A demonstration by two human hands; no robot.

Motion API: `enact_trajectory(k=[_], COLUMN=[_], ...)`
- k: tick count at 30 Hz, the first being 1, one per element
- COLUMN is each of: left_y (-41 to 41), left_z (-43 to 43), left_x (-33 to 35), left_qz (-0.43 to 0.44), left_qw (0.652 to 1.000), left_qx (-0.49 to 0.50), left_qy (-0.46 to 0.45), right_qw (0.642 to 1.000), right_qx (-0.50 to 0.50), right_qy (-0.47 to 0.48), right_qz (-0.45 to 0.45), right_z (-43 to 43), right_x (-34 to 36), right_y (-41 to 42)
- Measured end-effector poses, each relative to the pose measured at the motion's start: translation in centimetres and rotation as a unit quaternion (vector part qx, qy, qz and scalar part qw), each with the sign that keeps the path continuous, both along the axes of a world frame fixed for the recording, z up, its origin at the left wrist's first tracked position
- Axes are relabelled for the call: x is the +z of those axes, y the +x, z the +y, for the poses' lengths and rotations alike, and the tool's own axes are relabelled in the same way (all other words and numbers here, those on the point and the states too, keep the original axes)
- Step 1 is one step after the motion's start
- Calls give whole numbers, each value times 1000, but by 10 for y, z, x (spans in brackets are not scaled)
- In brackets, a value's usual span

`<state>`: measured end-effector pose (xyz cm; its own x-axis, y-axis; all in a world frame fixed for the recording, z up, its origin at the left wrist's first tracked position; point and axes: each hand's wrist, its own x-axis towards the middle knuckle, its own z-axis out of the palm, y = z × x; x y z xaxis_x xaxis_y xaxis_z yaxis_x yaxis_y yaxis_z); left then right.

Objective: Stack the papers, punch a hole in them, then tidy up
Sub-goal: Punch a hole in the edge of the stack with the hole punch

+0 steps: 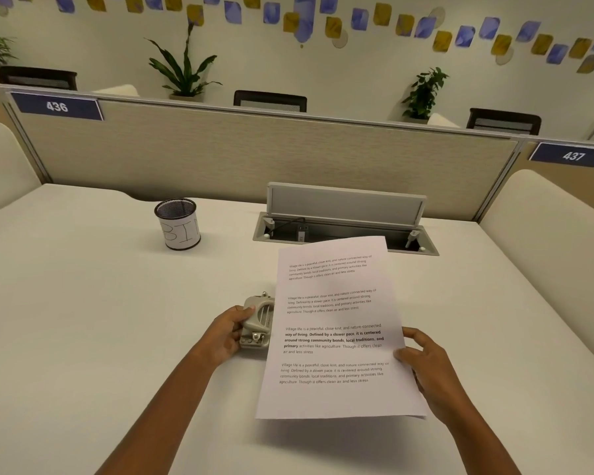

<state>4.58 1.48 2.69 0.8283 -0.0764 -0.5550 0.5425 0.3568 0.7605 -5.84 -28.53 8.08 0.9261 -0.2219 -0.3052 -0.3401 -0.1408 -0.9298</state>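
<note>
Papers are held just above the tabletop, pinched at their right edge by the right hand, their left edge at the hole punch gripped by the left hand; punching seems in hand, and pressing down is judged next.

mesh cup marked "bin"; open cable hatch behind.

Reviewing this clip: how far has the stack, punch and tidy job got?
Stacking looks done: the papers are held together by the right hand. In hand: their left edge sits at the hole punch, gripped by the left hand. No holes visible yet; tidying remains.
</note>
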Motion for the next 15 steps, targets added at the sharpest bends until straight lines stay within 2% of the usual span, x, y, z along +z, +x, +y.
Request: enact_trajectory(k=[15], left_y=[-6], left_z=[-13], left_x=[9], left_qz=[2], left_qw=[1000], left_qx=[-6], left_qy=[-1], right_qw=[1000], right_qx=[23], right_qy=[0], right_qz=[-18], right_z=[18], right_x=[-6], right_y=[-2])
